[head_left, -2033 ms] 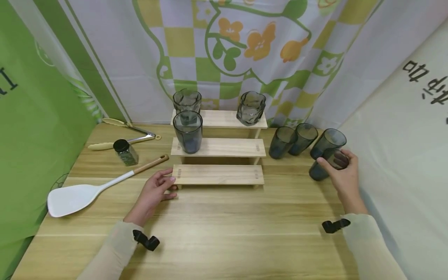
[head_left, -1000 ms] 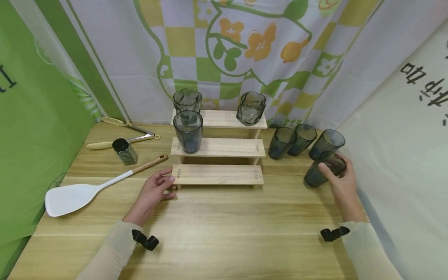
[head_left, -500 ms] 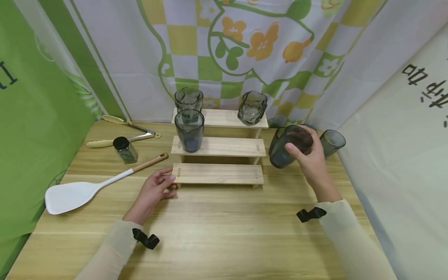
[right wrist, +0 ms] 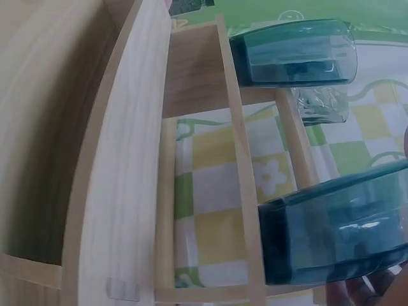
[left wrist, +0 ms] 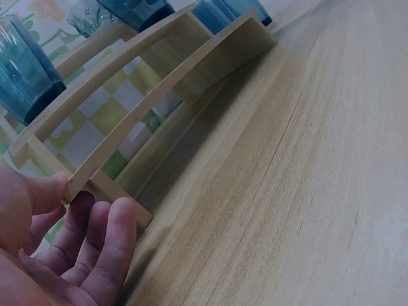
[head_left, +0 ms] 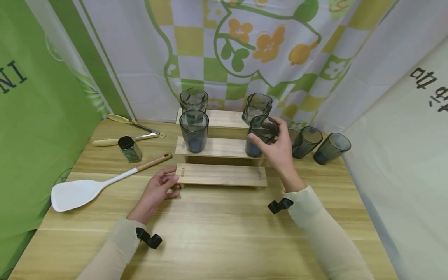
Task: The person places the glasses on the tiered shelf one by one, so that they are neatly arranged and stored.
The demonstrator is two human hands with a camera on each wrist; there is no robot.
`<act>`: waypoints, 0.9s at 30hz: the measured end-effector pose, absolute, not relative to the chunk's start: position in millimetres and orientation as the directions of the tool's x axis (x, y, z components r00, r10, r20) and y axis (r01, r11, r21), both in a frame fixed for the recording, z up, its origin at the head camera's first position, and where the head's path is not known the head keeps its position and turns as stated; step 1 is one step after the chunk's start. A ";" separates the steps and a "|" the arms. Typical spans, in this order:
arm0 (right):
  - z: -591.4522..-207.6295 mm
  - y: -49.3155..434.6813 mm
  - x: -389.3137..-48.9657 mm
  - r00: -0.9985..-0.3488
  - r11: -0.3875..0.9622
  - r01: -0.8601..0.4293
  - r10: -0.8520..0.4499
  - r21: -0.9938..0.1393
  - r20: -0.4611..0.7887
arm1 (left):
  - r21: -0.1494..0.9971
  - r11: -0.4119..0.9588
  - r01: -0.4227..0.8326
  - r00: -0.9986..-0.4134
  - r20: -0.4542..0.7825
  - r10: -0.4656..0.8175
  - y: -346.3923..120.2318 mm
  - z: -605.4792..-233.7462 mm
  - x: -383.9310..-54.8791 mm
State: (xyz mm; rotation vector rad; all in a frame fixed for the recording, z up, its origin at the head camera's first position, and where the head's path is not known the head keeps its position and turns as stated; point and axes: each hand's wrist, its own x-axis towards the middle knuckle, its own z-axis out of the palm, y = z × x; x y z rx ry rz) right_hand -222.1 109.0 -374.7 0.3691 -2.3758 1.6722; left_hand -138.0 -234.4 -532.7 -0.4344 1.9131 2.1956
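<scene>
A three-step wooden rack stands on the table. My left hand pinches the left end of its lowest step, thumb on the edge and fingers curled below, as the left wrist view shows. My right hand grips a smoky drinking glass upright at the right end of the middle step; its base is right at the board in the right wrist view. A matching glass stands at that step's left end. On the top step are two wavy tumblers, one left and one right.
Right of the rack stand more smoky glasses, including a middle one and an outer one; another is partly behind my right hand. To the left lie tongs, a black-lidded jar and a white spatula. A patterned curtain hangs behind.
My right hand has carried a glass from the right-hand group leftward to the right end of the middle step. The left hand has stayed at the lowest step.
</scene>
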 end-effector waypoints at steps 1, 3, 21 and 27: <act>-374.0 108.0 -221.4 -0.943 0.333 -0.330 -0.086 -0.883 0.320 | 0.931 -0.145 -0.335 -0.938 -0.344 -0.045 -234.5 -532.6 -137.8; -373.0 107.6 -220.0 -0.936 0.339 -0.351 -0.102 -0.873 0.337 | 0.931 -0.148 -0.333 -0.938 -0.343 -0.047 -234.7 -532.1 -137.4; -423.2 168.6 -245.5 -0.882 0.151 -0.461 -0.186 -0.874 0.433 | 0.925 -0.156 -0.347 -0.934 -0.357 -0.036 -234.7 -534.9 -136.4; -441.4 202.4 -244.9 -0.905 0.203 -0.408 0.039 -0.890 0.424 | 0.927 -0.153 -0.342 -0.936 -0.350 -0.033 -235.4 -534.7 -138.4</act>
